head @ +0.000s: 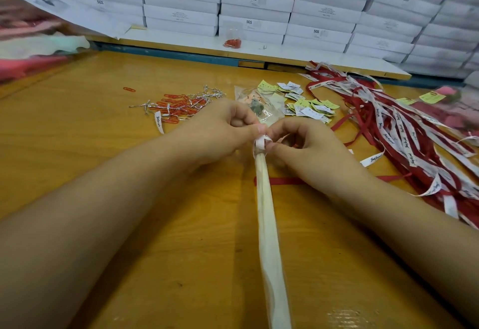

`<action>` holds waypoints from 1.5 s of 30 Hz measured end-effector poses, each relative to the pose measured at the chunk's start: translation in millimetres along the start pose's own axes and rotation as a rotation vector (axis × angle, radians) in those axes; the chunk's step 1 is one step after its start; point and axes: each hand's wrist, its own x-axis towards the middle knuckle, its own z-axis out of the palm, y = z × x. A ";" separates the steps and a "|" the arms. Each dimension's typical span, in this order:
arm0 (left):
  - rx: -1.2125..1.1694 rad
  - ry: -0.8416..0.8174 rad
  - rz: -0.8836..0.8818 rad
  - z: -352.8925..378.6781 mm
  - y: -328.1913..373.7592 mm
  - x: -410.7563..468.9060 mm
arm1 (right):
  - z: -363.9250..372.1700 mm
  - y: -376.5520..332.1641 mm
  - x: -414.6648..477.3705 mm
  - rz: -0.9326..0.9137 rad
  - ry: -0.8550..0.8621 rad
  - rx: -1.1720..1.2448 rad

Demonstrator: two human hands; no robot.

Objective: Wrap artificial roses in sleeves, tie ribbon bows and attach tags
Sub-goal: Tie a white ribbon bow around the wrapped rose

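Over the wooden table, the left hand and the right hand both pinch a small white ribbon loop right between them, at the far tip of the long pale sleeve.

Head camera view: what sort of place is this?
Probably a packing workshop or factory bench: stacked white boxes behind a wooden workbench, plus bulk piles of ribbons, paper tags and red paper clips.

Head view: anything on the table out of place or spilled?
One red paper clip lies alone, left of the paper clip pile. A short white ribbon scrap sits beside that pile, far from the ribbon heap on the right.
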 end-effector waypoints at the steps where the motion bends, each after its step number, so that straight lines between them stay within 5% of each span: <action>1: -0.046 0.008 -0.027 -0.3 -0.7 0.3 | -0.1 0.6 -0.3 -0.004 0.017 0.022; 16: -0.479 -0.023 -0.142 0.1 -5.0 6.6 | -2.0 -1.5 -2.7 0.037 0.146 0.068; 21: -0.548 -0.020 -0.160 -0.4 -4.6 7.1 | -1.1 -0.5 -2.2 -0.019 0.258 -0.091; 28: -0.550 -0.002 -0.168 0.5 -6.0 7.9 | -5.0 -1.2 -2.4 0.239 0.014 0.381; 45: -0.259 0.085 -0.169 -4.4 -10.9 9.8 | -28.2 -10.0 2.2 0.334 -0.066 0.604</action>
